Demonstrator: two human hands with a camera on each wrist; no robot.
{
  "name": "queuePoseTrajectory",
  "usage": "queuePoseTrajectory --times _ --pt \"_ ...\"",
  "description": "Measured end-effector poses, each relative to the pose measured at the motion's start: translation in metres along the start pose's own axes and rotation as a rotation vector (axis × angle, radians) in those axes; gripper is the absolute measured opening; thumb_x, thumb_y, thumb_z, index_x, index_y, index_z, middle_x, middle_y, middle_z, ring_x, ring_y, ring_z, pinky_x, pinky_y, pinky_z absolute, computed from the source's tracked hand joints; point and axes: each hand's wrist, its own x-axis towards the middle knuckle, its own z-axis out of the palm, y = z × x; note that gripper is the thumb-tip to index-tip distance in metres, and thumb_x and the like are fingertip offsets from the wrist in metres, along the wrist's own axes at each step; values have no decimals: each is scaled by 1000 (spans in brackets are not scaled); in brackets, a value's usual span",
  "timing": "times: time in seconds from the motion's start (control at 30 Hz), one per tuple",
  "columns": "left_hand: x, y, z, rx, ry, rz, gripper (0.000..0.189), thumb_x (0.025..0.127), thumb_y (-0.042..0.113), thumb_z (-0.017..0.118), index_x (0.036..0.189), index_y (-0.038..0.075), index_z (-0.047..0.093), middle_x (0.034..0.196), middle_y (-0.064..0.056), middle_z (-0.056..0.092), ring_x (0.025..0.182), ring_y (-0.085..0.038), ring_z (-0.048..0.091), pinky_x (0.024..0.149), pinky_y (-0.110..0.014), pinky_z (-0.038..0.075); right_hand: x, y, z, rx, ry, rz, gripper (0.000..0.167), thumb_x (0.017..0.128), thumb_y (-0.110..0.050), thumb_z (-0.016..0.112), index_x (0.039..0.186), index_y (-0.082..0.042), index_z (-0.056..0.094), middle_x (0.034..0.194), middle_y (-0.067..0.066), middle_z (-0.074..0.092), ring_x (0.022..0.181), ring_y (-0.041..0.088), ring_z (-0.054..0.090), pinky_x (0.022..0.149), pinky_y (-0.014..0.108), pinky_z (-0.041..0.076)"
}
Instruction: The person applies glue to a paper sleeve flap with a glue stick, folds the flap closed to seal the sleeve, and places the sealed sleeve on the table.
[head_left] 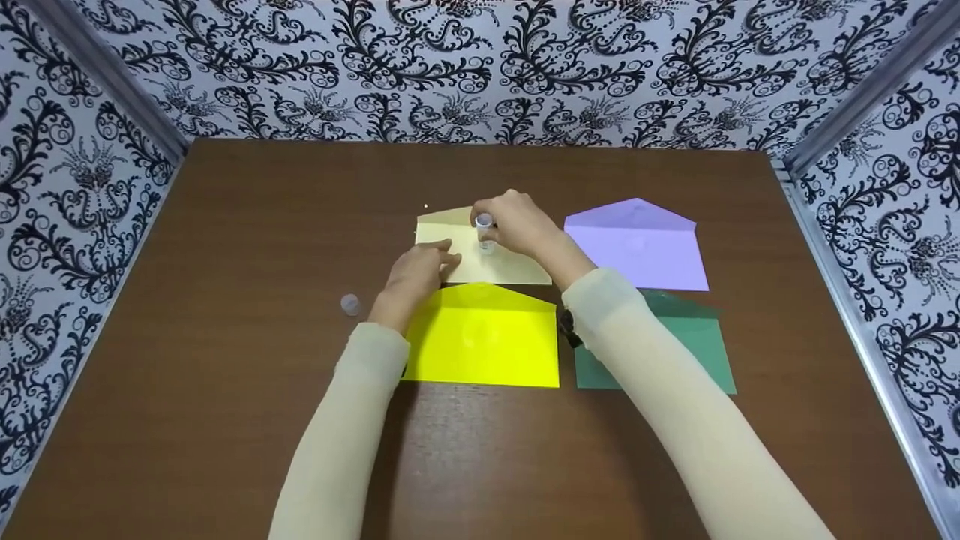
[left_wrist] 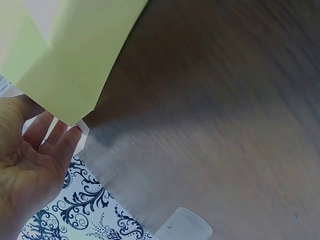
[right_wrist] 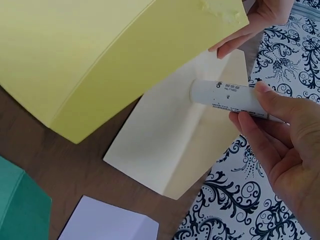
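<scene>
On the brown worktop (head_left: 225, 360), left of its middle and well in from the left edge, lies a small round whitish cap (head_left: 350, 304). Right of it the left forearm, in a pale sleeve, comes from the near edge and leans inward; the left hand (head_left: 418, 271) ends it with fingers loosely extended and thumb apart, the tips touching the left part of a cream envelope (head_left: 517, 271) and gripping nothing that shows. That envelope lies in the worktop's far half, about midway between left and right edges, its flap unfolded toward the far edge; a tiny pale speck sits on the wood off its far left corner. Just nearer lies a bright yellow envelope (head_left: 484, 349), flap also pointing away, with a lumpy whitish smear at the flap's tip in the right wrist view. Over the cream envelope a white glue stick (head_left: 484, 234) stands nearly upright, its lower end against the paper near the crease. The right hand (head_left: 517, 221) arches above, pinching the tube between thumb and fingers, while its forearm slants in from the worktop's near right part. Farther right lie a lilac envelope (head_left: 637, 255), toward the far right corner, and, nearer, a green envelope (head_left: 701, 337) partly hidden by the right sleeve.
</scene>
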Motion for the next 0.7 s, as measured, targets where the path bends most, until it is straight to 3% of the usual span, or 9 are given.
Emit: queuePoseTrajectory --times 0.4,0.7 --pt "2 0 1 32 -12 13 35 102 10 53 132 22 66 156 -2 45 144 -30 43 119 -45 38 13 -10 5 -31 -10 -33 26 94 -18 70 119 -11 70 121 11 71 113 32 63 104 43 52" --pt "2 -3 0 41 -9 17 38 101 7 53 130 26 68 156 -2 46 142 -31 45 118 -45 39 21 -13 8 -38 47 -14 23 95 -16 68 118 -10 70 117 12 73 109 35 63 103 43 52"
